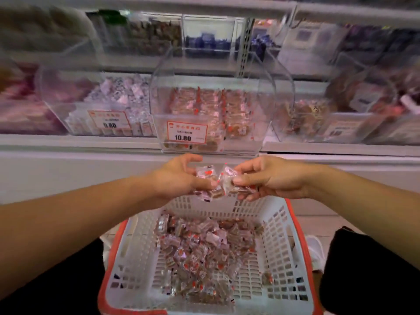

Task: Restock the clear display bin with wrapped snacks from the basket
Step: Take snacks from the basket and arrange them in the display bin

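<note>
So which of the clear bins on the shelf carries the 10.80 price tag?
The middle clear bin, directly above both hands, holding red-and-clear wrapped snacks. The bin to its left shows a different price tag.

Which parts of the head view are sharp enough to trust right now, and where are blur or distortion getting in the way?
Head view: the basket, both hands and the 10.80 price tag read fairly sharp; the left hand and right hand each grip wrapped snacks; outer shelves smear into motion blur; wide-angle bending curves the shelf edge; the clear display bin shows faint glare.

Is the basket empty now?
No, the basket has a heap of wrapped snacks on its floor, and both hands hold more above it.
</note>
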The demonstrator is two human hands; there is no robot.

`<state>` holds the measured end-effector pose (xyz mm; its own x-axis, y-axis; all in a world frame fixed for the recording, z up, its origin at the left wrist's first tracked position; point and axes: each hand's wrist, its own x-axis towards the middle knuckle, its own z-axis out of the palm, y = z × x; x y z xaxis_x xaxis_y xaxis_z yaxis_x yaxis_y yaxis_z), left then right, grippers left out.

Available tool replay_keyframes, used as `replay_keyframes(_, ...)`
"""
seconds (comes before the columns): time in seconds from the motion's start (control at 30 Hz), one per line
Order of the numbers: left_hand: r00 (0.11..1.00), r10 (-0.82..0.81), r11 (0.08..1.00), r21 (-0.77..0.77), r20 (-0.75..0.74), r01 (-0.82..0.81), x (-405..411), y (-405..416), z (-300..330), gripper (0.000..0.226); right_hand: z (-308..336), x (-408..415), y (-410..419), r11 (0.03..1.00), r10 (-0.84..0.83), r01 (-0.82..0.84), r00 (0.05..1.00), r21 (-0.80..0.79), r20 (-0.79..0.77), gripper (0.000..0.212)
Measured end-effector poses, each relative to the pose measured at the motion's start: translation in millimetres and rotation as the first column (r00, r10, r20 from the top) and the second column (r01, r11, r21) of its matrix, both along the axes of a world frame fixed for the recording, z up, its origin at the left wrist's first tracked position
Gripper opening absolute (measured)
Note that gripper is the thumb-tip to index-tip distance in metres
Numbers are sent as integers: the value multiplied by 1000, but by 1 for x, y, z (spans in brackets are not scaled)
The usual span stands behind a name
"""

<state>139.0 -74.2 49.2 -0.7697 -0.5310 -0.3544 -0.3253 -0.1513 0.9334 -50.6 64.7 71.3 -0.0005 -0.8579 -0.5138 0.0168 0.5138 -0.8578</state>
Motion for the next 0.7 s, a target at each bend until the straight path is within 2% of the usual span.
replay_keyframes(0.17, 993, 36, 969, 247, -116, -6, 2, 3, 32, 14, 38, -1, 6, 997, 57, -52, 992, -48, 113, 35)
replay_keyframes(0.2, 988, 37, 957, 290, -149, 8, -2, 4, 37, 13, 40, 1, 5, 996, 52, -44, 993, -72, 109, 33)
replay_keyframes(0.23, 984, 32, 944, 328, -175, 27, -7, 4, 42, 18, 42, 3, 3, 994, 52, -44, 996, -103, 70, 32)
replay_keyframes(0.3, 981, 15, 924, 378, -196, 62, -13, 2, 49, 27, 53, 4, -3, 981, 53, -79, 988, -175, -146, 31)
replay_keyframes(0.37, 980, 3, 910, 407, -197, 80, -16, -2, 54, 24, 67, 0, -8, 962, -15, -84, 933, -259, -359, 36)
replay_keyframes(0.4, 983, -3, 904, 419, -185, 82, -15, -3, 56, 23, 73, -3, -10, 950, -55, -78, 910, -301, -411, 38)
replay_keyframes(0.5, 987, -71, 912, 391, -142, 122, -16, -8, 58, 26, 79, -5, -15, 916, -126, -65, 890, -395, -439, 38)
replay_keyframes(0.57, 979, -148, 902, 385, -143, 193, -17, -9, 60, 37, 76, 1, -17, 893, -132, -80, 894, -443, -428, 35)
replay_keyframes(0.7, 931, -271, 800, 481, -243, 358, -20, -13, 64, 49, 69, 10, -21, 831, -240, -69, 851, -553, -467, 38)
